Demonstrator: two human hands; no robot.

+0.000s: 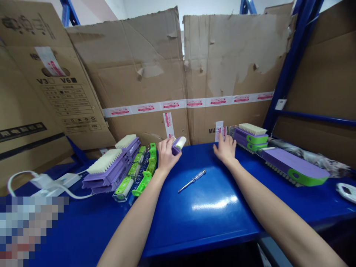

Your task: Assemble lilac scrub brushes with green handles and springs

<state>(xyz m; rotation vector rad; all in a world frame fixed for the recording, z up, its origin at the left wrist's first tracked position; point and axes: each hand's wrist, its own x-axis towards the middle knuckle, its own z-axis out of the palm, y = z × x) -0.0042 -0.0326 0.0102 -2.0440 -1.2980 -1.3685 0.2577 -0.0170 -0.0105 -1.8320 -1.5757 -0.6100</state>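
My left hand (166, 154) is closed around a small purple brush (175, 149) with a white, rounded part at its end; the fingers hide much of it. My right hand (226, 147) has its fingers apart and holds nothing, hovering just left of a stack of purple-and-green brushes (251, 139). In front of that stack, a long purple brush (297, 165) with a green end lies bristles down. Between my forearms a screwdriver (192, 181) with a clear handle lies on the blue table (211, 218).
Left of my left hand stand purple brush bodies (111, 174) with pale bristles, green-topped pieces (124, 187), springs and bright green brackets (143, 181). A white power strip (57, 185) with cables is farther left. Cardboard (144, 81) walls the back; a white device (346, 191) sits at right.
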